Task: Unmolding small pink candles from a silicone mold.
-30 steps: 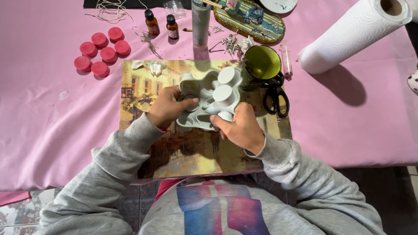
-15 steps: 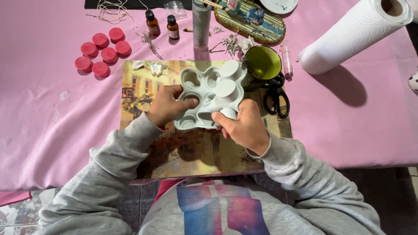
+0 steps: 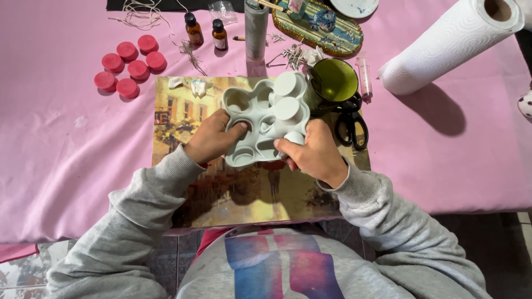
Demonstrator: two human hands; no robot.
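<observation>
A pale grey silicone mould (image 3: 265, 119) with several round cups is held over a printed picture mat (image 3: 238, 194). My left hand (image 3: 213, 137) grips its left edge, thumb pressed into one cup. My right hand (image 3: 313, 152) holds its lower right corner, fingers at a white round candle (image 3: 295, 137) that is partly out of its cup. Two more white candles (image 3: 287, 97) sit in the cups at the upper right. The other cups look empty.
Several red round candles (image 3: 128, 67) lie at upper left on the pink cloth (image 3: 61, 144). Two small brown bottles (image 3: 206, 32), a grey tube (image 3: 256, 27), a green cup (image 3: 334, 80), black scissors (image 3: 351, 124), a decorated tray (image 3: 321, 22) and a paper towel roll (image 3: 451, 44) stand behind the mat.
The mould has tilted and shifted slightly. My right hand's fingers have moved onto the lower right candle, which now sits raised out of its cup.
</observation>
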